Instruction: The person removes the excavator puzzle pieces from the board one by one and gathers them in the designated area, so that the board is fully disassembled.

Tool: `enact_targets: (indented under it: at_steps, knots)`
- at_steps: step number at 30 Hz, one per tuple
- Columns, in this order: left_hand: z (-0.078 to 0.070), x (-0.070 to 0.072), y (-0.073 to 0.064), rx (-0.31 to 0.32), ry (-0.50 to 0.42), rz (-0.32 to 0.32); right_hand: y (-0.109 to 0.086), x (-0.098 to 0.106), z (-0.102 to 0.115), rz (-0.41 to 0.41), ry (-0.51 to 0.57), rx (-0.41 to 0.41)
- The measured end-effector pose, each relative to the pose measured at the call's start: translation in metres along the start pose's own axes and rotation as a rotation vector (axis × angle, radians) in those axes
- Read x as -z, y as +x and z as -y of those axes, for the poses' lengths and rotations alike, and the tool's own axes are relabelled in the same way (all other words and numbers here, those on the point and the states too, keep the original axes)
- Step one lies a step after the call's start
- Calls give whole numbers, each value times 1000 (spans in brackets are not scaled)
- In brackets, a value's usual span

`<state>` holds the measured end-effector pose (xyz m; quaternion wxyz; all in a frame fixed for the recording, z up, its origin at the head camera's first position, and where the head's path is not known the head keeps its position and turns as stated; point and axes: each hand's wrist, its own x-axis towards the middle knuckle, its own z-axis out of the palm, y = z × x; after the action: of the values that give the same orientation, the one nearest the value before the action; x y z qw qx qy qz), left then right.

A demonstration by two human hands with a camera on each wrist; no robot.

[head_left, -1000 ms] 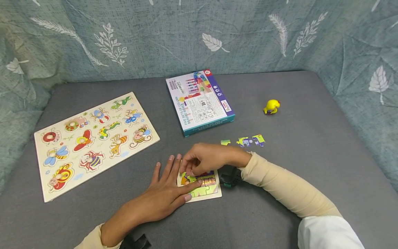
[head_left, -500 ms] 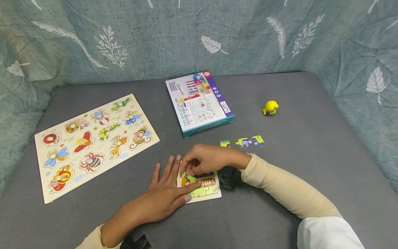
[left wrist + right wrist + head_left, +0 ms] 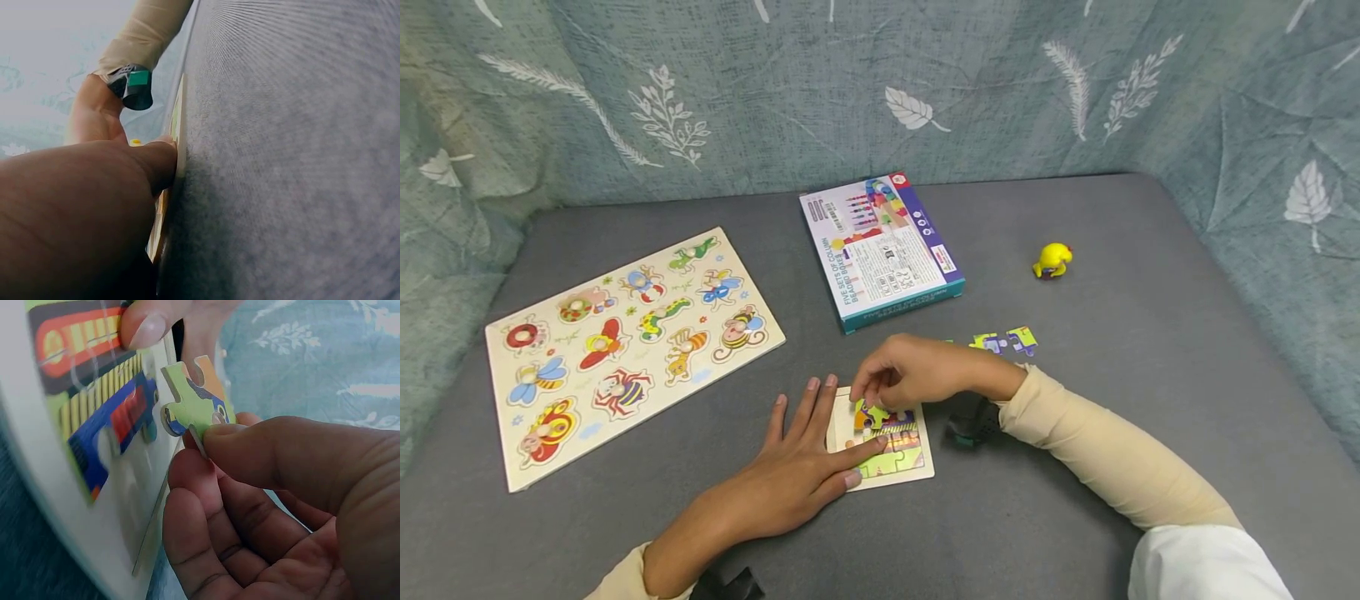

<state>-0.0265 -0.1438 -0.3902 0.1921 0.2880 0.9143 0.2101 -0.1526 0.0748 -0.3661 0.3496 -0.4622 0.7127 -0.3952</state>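
A small jigsaw board [image 3: 895, 482] with a pale frame lies on the grey table, several pieces fitted in its lower part. My left hand [image 3: 786, 479] lies spread over the board's left side, its index finger and thumb resting on it. Between thumb and fingertips, my right hand [image 3: 910, 371] pinches a puzzle piece [image 3: 194, 400] in green, orange and blue. In the right wrist view this piece is lifted off the board, tilted, beside a bare part of the tray. The left wrist view shows my left thumb [image 3: 164, 159] pressing the board's edge.
Loose puzzle pieces [image 3: 988, 342] lie beyond my right forearm, one mostly hidden by it. A boxed toy [image 3: 891, 250] lies behind the board. At left is a wooden insect peg puzzle [image 3: 636, 354]; a yellow toy duck [image 3: 1054, 259] stands at right.
My right hand has lifted and shifted slightly right and away from me, carrying the puzzle piece up off the board, whose upper left now shows bare. My left hand stays put.
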Motion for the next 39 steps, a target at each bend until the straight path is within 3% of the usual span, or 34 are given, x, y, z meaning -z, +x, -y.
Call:
enact_targets:
  at_steps: [27,39]
  knots:
    - [0,-1,-1,0,11,-20,-44,32,-12,-124,-18,-68]
    - [-1,0,1,13,1,-5,-63,39,-17,-130,-49,-160]
